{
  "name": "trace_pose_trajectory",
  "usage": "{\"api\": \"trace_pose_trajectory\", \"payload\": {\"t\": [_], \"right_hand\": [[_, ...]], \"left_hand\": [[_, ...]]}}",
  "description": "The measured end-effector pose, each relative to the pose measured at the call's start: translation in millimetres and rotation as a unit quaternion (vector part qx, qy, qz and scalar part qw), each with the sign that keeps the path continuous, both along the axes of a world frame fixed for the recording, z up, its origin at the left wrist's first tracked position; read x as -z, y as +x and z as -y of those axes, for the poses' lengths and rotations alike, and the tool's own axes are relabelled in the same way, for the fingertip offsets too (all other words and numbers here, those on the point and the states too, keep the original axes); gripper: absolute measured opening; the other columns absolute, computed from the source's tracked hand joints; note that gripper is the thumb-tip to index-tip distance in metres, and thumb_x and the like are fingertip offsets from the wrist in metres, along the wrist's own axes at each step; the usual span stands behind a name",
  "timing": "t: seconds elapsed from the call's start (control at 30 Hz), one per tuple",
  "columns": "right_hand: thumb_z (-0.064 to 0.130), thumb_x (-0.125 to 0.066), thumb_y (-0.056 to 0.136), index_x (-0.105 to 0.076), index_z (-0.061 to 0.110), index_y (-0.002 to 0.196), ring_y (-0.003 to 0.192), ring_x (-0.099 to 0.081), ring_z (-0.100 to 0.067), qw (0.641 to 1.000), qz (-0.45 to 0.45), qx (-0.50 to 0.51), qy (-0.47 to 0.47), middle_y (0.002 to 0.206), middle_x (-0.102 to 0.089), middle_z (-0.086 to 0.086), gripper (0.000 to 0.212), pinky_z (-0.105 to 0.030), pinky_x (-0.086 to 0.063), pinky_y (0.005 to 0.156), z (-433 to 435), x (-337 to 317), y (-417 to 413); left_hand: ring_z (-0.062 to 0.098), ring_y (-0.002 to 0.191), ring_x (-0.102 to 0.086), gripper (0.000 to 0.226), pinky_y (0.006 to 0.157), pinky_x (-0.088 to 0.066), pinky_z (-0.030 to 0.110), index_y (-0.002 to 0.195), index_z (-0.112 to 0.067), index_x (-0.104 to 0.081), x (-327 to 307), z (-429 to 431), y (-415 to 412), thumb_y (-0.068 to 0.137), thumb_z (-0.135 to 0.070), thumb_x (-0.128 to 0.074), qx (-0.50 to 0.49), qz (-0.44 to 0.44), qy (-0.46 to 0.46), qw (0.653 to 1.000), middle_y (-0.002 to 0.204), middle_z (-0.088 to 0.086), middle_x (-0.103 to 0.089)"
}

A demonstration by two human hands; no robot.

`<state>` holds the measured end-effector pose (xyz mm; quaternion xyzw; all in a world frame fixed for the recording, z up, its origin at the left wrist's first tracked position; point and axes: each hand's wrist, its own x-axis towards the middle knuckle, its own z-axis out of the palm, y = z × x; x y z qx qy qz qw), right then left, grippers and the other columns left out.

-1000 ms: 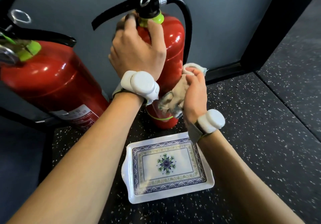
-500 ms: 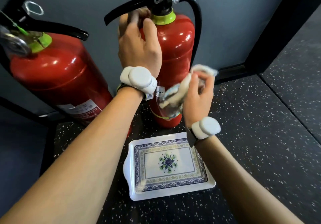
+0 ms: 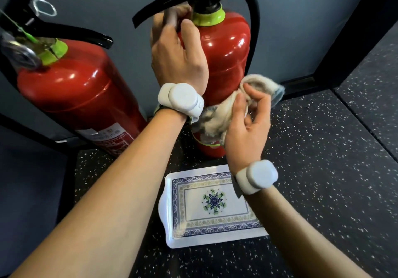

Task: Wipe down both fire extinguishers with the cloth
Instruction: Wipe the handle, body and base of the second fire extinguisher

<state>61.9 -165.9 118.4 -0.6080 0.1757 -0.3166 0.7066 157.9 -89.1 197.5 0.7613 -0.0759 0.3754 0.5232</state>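
Note:
Two red fire extinguishers stand on the dark speckled floor against a grey wall. The right extinguisher [image 3: 228,53] is upright; my left hand [image 3: 178,55] grips its neck just under the black lever and green collar. My right hand [image 3: 247,124] holds a crumpled off-white cloth [image 3: 217,118] against the lower front of that cylinder, fingers partly spread. The left extinguisher [image 3: 71,92] leans at the left, untouched, label facing me.
A white rectangular tray [image 3: 170,213] with a blue patterned border lies on the floor just in front of the right extinguisher, under my right wrist. A black hose [image 3: 254,12] curves down the right extinguisher's side. A dark door frame [image 3: 336,47] rises at the right.
My right hand has shifted the cloth slightly on the lower cylinder and loosened its fingers. My left hand has slid higher on the neck.

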Motion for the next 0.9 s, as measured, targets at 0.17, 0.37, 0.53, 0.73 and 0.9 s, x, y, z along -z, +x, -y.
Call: {"api": "trace_pose_trajectory", "payload": {"t": [0.17,0.37,0.53,0.73,0.9], "right_hand": [[0.020,-0.055,0.107,-0.066,0.017,0.118,0.097,-0.064,-0.009,0.985,-0.169,0.024,-0.037,0.105,-0.068,0.009,0.016,-0.032,-0.050,0.095,0,74,-2],[0.021,-0.046,0.107,-0.053,0.030,0.126,0.097,-0.055,-0.020,0.931,-0.355,-0.067,-0.051,0.109,-0.056,0.000,0.022,-0.031,-0.042,0.083,8,122,2],[0.021,-0.056,0.103,-0.053,0.029,0.095,0.078,-0.049,-0.018,0.900,-0.428,-0.071,0.048,0.090,-0.051,0.000,0.011,-0.027,-0.038,0.071,6,128,3],[0.035,-0.066,0.097,-0.056,0.023,0.118,0.099,-0.071,-0.023,0.965,-0.248,-0.082,0.034,0.103,-0.070,-0.001,0.027,-0.045,-0.053,0.103,-10,69,-15],[0.020,-0.072,0.097,-0.055,0.012,0.113,0.091,-0.070,-0.012,0.993,-0.032,-0.106,0.040,0.109,-0.069,-0.010,0.025,-0.028,-0.057,0.087,-10,-28,-13]], "left_hand": [[0.025,0.106,-0.064,0.052,0.091,-0.051,0.039,0.109,-0.006,-0.070,2,1,4,0.091,-0.035,-0.031,-0.006,0.010,-0.002,1.000,0.112,0.007,-0.067],[0.023,0.108,-0.062,0.052,0.088,-0.049,0.030,0.110,-0.009,-0.070,3,1,2,0.091,-0.035,-0.029,-0.006,0.004,0.004,1.000,0.113,0.006,-0.067],[0.021,0.106,-0.062,0.053,0.084,-0.048,0.023,0.111,-0.013,-0.069,-1,1,-2,0.089,-0.037,-0.027,-0.009,-0.016,0.015,1.000,0.114,0.004,-0.065],[0.022,0.109,-0.061,0.050,0.087,-0.051,0.035,0.112,-0.016,-0.068,-3,-1,-3,0.088,-0.038,-0.030,0.007,-0.053,0.021,0.998,0.117,0.002,-0.063],[0.019,0.120,-0.057,0.043,0.099,-0.046,0.032,0.118,-0.022,-0.067,-8,-13,-7,0.092,-0.038,-0.038,0.050,-0.095,0.032,0.994,0.123,-0.002,-0.061]]}}
